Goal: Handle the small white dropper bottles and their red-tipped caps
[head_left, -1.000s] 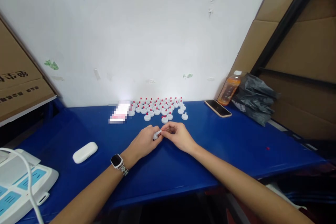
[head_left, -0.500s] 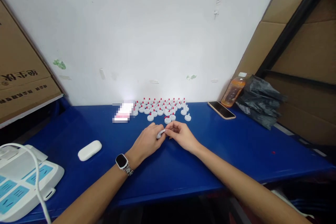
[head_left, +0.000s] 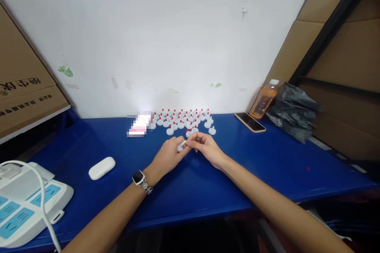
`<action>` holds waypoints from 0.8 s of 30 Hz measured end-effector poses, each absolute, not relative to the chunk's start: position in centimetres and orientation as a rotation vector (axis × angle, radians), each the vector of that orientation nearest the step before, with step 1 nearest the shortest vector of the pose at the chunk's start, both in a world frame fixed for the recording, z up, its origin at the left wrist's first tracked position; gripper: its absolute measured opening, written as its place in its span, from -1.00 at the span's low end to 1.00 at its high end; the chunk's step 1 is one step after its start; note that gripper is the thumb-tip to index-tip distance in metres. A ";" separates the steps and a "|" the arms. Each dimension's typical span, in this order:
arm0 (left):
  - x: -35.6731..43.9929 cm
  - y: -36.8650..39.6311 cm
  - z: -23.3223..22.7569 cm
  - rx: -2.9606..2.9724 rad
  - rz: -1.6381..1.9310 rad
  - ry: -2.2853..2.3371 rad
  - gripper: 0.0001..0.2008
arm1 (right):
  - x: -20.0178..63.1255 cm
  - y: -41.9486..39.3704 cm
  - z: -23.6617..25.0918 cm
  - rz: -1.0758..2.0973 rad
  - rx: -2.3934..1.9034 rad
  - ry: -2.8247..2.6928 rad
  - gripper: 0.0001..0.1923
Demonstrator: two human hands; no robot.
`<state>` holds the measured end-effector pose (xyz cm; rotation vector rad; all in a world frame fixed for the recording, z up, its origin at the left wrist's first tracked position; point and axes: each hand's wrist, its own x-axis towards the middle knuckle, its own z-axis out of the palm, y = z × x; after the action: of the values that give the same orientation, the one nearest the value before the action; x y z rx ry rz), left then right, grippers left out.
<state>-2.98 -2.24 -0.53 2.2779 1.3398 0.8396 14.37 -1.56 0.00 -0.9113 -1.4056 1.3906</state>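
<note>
Cardboard (head_left: 18,55) bears characters (head_left: 33,81); left fingers (head_left: 184,151) hold a white cap (head_left: 179,148), right fingers (head_left: 196,145) its tip (head_left: 183,143).

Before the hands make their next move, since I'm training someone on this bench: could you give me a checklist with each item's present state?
1. Left hand holds the white cap: ok, it is in the fingers.
2. Right hand is at the cap's nozzle: ok, fingertips at its end.
3. Held cap has a red tip: cannot tell, fingers cover the end.
4. Every cap on the table has a red tip: not ok, the rightmost cap shows a bare nozzle.
5. Phone is clear of both hands: ok, lying apart on the right.
</note>
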 end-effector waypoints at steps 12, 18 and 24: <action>-1.8 -3.0 -0.2 1.926 0.941 1.222 -0.62 | 13.4 -2.1 -0.3 1.360 -0.773 -1.286 -0.71; -1.8 -2.6 -0.5 1.910 0.979 1.218 -0.66 | 13.1 -2.1 -0.9 1.050 -0.821 -1.444 -0.77; -1.8 -2.2 -0.9 1.929 1.037 1.196 -0.74 | 12.5 -2.9 -0.9 0.560 -0.878 -1.611 -0.83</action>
<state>-1.82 -2.18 -0.94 1.9294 1.1962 1.0368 12.50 -2.87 -0.95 -0.8779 -1.6109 0.5597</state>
